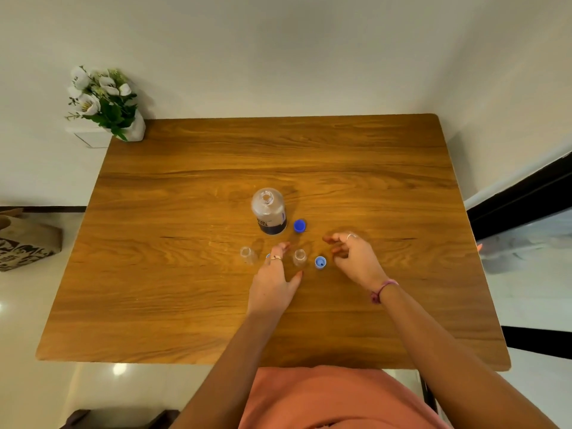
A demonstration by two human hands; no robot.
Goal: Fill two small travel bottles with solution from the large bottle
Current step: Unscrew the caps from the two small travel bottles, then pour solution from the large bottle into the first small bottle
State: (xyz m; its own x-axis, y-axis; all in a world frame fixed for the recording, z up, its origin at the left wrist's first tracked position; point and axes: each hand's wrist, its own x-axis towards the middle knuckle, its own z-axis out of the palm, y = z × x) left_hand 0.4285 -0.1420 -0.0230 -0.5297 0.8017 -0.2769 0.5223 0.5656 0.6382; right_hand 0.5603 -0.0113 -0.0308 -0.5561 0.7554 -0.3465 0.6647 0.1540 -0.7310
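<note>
The large bottle [268, 211] stands upright and uncapped on the table [192, 305], just beyond both hands, its blue cap [299, 226] beside it. One small travel bottle [299, 257] stands open between the hands; the other [248, 255] stands just left of the left hand [274, 281]. A pale blue cap [320, 262] lies just beside the right hand [356, 258]. Each grip is released, fingers spread, grasping nothing. Risk: the small bottles look light and narrow-mouthed; a passing finger may tip one, and unsteadied pouring may spill.
</note>
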